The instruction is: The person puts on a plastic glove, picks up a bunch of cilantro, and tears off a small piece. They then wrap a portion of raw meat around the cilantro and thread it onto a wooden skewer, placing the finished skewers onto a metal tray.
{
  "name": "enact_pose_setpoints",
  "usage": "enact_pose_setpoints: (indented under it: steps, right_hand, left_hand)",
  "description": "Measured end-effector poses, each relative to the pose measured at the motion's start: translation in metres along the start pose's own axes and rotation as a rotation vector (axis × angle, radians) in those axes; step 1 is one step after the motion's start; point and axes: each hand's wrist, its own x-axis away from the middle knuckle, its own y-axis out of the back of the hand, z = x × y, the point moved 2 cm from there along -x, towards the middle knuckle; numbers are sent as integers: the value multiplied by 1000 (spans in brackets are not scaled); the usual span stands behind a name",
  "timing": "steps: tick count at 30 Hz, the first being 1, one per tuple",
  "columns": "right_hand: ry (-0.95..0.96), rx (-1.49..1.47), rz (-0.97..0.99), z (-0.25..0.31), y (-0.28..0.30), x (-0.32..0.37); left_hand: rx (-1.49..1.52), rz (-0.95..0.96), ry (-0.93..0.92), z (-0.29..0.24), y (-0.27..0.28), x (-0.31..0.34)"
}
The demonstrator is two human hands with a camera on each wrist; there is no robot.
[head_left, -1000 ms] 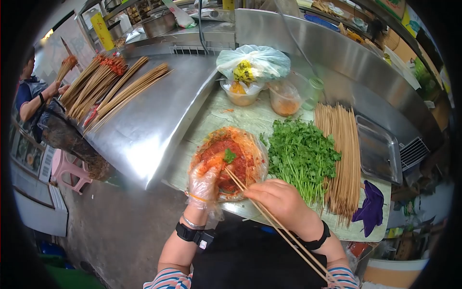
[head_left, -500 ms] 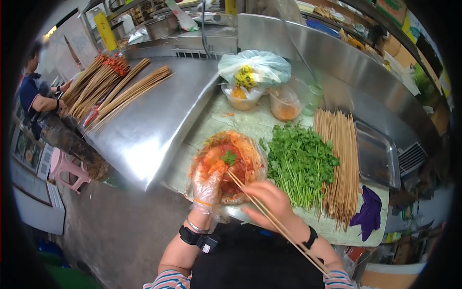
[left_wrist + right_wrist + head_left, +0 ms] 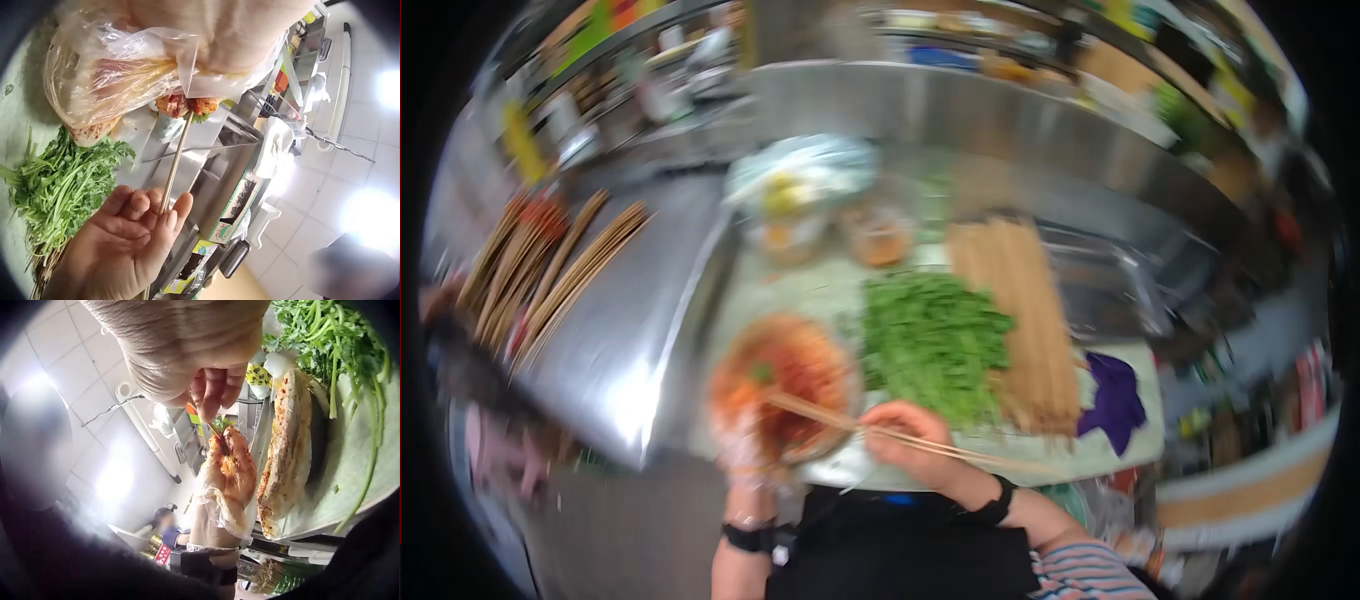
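My left hand (image 3: 743, 432), in a clear plastic glove, holds red, sauce-coated food that looks like meat, over the bowl (image 3: 855, 372). A green cilantro sprig (image 3: 222, 423) sticks out at the gloved fingertips. More of the red mix (image 3: 810, 385) fills the plastic-lined bowl. With bare fingers, my right hand (image 3: 908, 440) pinches thin bamboo skewers (image 3: 810, 408) just right of the bowl. Their tips point left, into the food at my left fingertips; the left wrist view shows a skewer (image 3: 178, 156) running up to red pieces there.
Right of the bowl lie a cilantro heap (image 3: 935, 345), a bundle of bare skewers (image 3: 1015, 330), a metal tray (image 3: 1100, 275) and a purple cloth (image 3: 1112, 402). Behind stand bagged tubs (image 3: 800, 180). Loaded skewers (image 3: 525, 240) lie on the steel counter (image 3: 625, 300) at left.
The head view has swung right and blurred, so everything sits further left. My right fingers loosened on the skewers, then pinched them again; the skewers lie flatter now.
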Motion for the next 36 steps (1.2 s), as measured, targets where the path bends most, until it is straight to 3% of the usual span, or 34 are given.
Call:
enact_pose_setpoints:
  steps: [1, 3, 4, 6, 11, 12, 13, 14, 16, 19, 22, 24, 29, 30, 31, 33, 36]
  right_hand:
    - [127, -95, 26, 14, 8, 4]
    - [113, 18, -28, 31, 34, 13]
    - [119, -1, -117, 34, 48, 22]
    - [112, -62, -258, 41, 74, 39]
    - [399, -241, -875, 77, 195, 57]
    - [470, -223, -795, 81, 231, 57]
    - [454, -209, -764, 75, 280, 59]
    - [476, -310, -931, 70, 312, 58]
    - [431, -355, -1111, 59, 381, 63]
    - [353, -609, -1306, 49, 421, 63]
    - [133, -429, -975, 43, 397, 50]
    - [28, -168, -874, 69, 297, 20]
    - [-185, 423, -342, 51, 188, -30]
    - [-158, 523, -293, 45, 177, -40]
    - [-5, 853, -293, 34, 174, -51]
    - [-138, 1348, -316, 26, 169, -61]
    - [-161, 1319, -401, 10, 180, -67]
  left_hand:
    - [-18, -17, -14, -6, -5, -2]
    - [-199, -26, 4, 0, 8, -17]
    - [-110, -77, 133, -10, -8, -2]
    - [-262, 67, 54, 5, 8, -8]
    - [-297, 270, -164, 17, 14, -11]
    - [-324, 274, -176, 19, 12, -6]
    - [-359, 275, -189, 20, 12, -1]
    - [-436, 196, -299, 20, 10, 0]
    - [-585, 181, -315, 26, 22, -1]
    - [-549, 113, -292, 22, 15, 1]
    - [-640, 103, -294, 25, 26, 1]
    - [-735, 132, -350, 23, 26, 0]
    - [-783, 142, -358, 22, 27, 2]
    - [-709, 145, -340, 22, 21, 2]
    - [-633, 146, -323, 21, 16, 3]
    - [-559, 154, -277, 19, 12, 5]
    - [-637, 119, -347, 22, 20, 4]
